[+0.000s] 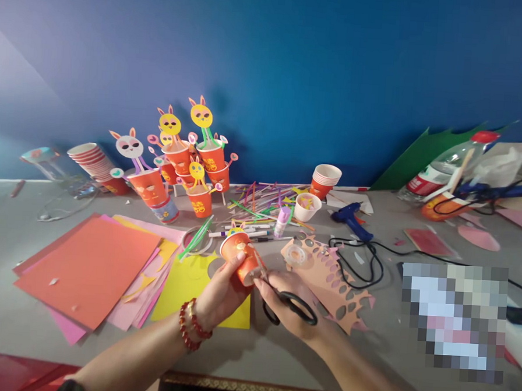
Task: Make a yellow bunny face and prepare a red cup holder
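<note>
My left hand (221,290) is wrapped round an orange paper cup (239,254), which lies tilted with its rim up and to the left. A small yellow piece pokes up behind the rim. In my right hand (293,302) is a pair of scissors (291,302) with black handles. The blades point up and left, and their tips are at the cup's side near its base; whether they cut into it I cannot tell. Below the cup lies a yellow paper sheet (181,290). To the right is a pink sheet punched with holes (326,280).
Rabbit-faced cup figures (204,157) stand back left, beside stacked cups (90,160). Orange paper (91,268) lies left. Behind my hands are pipe cleaners (261,198), a glue stick (282,221) and a white cup (307,208). A blue glue gun (352,219) trails a black cord (382,272) at right.
</note>
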Demonstrator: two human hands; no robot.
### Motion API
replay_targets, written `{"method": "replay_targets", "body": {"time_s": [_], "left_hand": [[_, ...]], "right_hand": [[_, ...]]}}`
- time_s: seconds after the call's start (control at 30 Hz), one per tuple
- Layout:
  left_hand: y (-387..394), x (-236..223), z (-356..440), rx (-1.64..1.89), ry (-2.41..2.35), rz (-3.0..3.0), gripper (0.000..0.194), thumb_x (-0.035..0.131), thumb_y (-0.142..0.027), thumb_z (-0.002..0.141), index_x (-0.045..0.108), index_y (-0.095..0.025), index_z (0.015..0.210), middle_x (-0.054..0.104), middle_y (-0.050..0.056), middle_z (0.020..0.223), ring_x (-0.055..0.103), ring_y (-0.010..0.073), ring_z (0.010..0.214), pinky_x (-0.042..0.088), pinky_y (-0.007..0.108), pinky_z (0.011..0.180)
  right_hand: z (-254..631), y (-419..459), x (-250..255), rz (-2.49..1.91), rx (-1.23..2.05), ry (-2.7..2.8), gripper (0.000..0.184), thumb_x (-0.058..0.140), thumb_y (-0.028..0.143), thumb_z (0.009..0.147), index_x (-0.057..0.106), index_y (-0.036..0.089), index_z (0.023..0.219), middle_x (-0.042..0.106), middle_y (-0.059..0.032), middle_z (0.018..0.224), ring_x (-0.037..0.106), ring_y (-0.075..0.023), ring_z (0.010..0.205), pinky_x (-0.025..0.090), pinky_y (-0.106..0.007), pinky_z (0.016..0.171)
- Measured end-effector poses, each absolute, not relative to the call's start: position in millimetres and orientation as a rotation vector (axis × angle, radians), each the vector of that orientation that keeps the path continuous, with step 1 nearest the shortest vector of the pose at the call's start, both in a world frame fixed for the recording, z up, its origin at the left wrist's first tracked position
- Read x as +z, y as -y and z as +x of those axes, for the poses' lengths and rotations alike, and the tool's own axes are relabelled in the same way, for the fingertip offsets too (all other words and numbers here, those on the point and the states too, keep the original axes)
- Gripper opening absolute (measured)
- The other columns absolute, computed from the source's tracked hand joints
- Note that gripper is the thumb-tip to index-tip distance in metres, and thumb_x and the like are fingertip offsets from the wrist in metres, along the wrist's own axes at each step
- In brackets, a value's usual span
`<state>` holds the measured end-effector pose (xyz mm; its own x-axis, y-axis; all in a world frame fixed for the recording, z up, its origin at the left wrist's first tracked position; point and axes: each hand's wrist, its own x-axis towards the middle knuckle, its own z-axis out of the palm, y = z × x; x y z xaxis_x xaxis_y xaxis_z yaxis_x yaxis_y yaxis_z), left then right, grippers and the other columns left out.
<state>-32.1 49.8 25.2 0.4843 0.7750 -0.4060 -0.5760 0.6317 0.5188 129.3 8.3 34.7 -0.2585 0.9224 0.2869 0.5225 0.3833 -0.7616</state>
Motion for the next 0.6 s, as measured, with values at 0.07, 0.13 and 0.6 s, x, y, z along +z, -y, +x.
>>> {"method": "replay_targets", "body": {"time_s": [0.07,0.13,0.6], "left_hand": [[-49.4,26.3,-30.3,0.835,-0.609,0.335,0.03,0.074,-0.038,0.084,0.068,-0.011,0.096,0.072,0.008,0.089,0.067,0.0175,0.078,0.054,0.028,0.075],[-49.0,27.6,-28.9,0.837,-0.575,0.361,0.031,0.074,-0.041,0.083,0.068,-0.012,0.092,0.072,0.007,0.086,0.066,0.0168,0.074,0.054,0.027,0.07],[-50.6,31.3,-31.2,0.88,-0.687,0.441,0.029,0.082,-0.032,0.076,0.067,-0.01,0.087,0.071,0.006,0.08,0.065,0.0141,0.071,0.053,0.026,0.072]], "right_hand": [[129.5,-6.4,36.5,-1.305,0.832,1.829,0.041,0.043,0.038,0.102,0.064,0.021,0.071,0.065,0.0005,0.064,0.061,-0.0158,0.061,0.044,-0.026,0.06],[129.1,-4.9,38.0,-1.339,0.936,1.738,0.043,0.043,0.041,0.103,0.064,0.021,0.071,0.064,0.0017,0.063,0.061,-0.0149,0.06,0.044,-0.025,0.058],[125.2,-5.3,32.4,-1.288,0.449,2.052,0.034,0.039,0.027,0.103,0.067,0.02,0.085,0.076,-0.008,0.084,0.071,-0.0217,0.08,0.049,-0.031,0.074]]}}
